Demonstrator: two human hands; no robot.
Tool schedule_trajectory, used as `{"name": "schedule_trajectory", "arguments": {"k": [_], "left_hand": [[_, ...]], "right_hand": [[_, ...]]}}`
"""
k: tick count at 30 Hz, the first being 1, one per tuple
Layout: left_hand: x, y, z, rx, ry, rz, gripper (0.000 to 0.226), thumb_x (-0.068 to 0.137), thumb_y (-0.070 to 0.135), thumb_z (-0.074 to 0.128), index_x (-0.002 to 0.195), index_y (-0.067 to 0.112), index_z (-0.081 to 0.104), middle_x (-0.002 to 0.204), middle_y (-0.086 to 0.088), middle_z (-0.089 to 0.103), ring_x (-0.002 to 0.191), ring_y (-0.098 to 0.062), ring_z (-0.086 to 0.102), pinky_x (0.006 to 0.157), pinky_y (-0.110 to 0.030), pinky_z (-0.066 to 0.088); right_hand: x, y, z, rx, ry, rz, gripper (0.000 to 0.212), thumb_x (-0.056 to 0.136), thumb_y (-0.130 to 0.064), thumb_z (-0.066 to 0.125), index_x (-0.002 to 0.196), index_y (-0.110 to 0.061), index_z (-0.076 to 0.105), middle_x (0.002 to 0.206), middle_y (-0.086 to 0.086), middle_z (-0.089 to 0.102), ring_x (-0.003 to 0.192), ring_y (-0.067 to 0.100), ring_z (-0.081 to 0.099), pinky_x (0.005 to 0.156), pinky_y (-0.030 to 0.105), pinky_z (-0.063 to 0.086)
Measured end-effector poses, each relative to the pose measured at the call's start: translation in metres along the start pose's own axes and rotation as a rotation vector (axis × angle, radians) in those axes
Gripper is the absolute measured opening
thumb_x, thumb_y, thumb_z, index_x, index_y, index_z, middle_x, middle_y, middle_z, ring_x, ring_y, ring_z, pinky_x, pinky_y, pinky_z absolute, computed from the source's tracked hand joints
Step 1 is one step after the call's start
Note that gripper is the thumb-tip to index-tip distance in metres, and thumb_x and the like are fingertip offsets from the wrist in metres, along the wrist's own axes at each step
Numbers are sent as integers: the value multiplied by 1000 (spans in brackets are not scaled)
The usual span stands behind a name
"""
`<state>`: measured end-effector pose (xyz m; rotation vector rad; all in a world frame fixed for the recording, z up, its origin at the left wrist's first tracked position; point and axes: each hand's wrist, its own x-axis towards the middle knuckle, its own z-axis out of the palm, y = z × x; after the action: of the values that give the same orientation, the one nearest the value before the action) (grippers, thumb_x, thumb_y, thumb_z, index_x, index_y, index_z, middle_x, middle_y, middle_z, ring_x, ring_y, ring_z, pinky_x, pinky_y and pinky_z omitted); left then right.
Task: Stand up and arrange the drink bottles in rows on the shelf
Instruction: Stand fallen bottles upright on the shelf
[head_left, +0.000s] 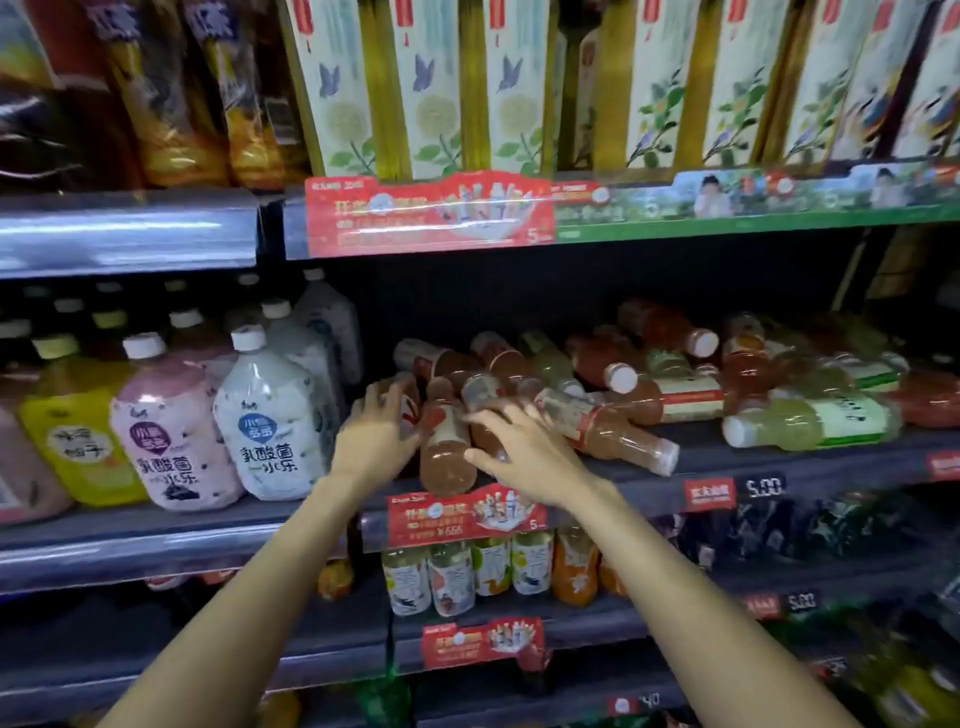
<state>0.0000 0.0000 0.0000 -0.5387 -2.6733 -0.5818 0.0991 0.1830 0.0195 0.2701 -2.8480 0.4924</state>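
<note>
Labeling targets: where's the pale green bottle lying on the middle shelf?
Head view, right side: the pale green bottle lies on its side at the middle shelf front edge, cap leftward, right of the right hand.

We count two hands (374, 431), approx. a dozen toppled drink bottles (810, 421), three big front-row jugs (270, 415), six upright btls (452, 577) on shelf below.

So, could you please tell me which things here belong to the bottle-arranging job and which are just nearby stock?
Belongs to the job:
- toppled pile of amber, red and pale green drink bottles
- brown tea bottle between the hands
- left hand, right hand
- dark middle shelf

Just nearby:
- big white-capped yoghurt drink jugs
- tall floral cartons above
- small upright bottles below
</note>
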Motion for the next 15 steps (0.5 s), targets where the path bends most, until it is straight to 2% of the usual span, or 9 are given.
{"name": "schedule_trajectory", "arguments": {"k": [2,4,6,7,9,11,15], "left_hand": [[12,-7,7,8,-105,-55,68,91,51,52,149,26,26,146,-11,32,125,-36,42,97,-45,42],[16,-12,16,134,-221,-82,67,94,52,38,151,24,18,153,-11,22,128,-36,39,93,-43,43],[13,-14,22,256,-220,-67,68,92,54,14,150,21,19,156,-13,16,128,-36,40,89,-41,45],[12,-15,24,279,-206,-61,65,94,51,13,151,21,19,158,-14,14,128,-37,41,88,-41,46],[13,-14,22,313,-224,-20,58,99,42,30,152,22,16,159,-16,8,131,-38,37,92,-43,46],[8,-13,17,339,-267,12,64,96,37,44,151,22,15,160,-14,6,132,-38,34,94,-42,45],[-2,-16,-1,262,-266,-26,71,86,41,58,146,19,27,147,-11,27,121,-38,46,89,-40,45]], "right_hand": [[17,-2,8,-24,-14,-17,51,95,-52,41,140,-28,41,148,3,36,138,27,23,111,46,24],[28,-3,14,-58,-62,-21,52,95,-55,38,141,-30,41,151,1,32,141,25,18,112,47,21],[32,1,19,-61,-83,-28,52,95,-56,35,141,-32,40,152,-2,31,141,21,16,112,44,16],[34,3,19,-56,-89,-28,52,95,-56,35,142,-33,39,152,-4,30,141,19,15,111,43,15],[35,5,18,-55,-95,-17,53,95,-57,33,143,-34,37,152,-7,29,142,17,12,113,44,12],[37,8,20,-73,-88,-7,50,96,-54,31,143,-36,36,153,-6,28,143,17,11,114,46,9],[43,9,25,-73,-82,-84,41,100,-40,29,140,-41,37,153,-9,26,143,15,10,115,46,2]]}}
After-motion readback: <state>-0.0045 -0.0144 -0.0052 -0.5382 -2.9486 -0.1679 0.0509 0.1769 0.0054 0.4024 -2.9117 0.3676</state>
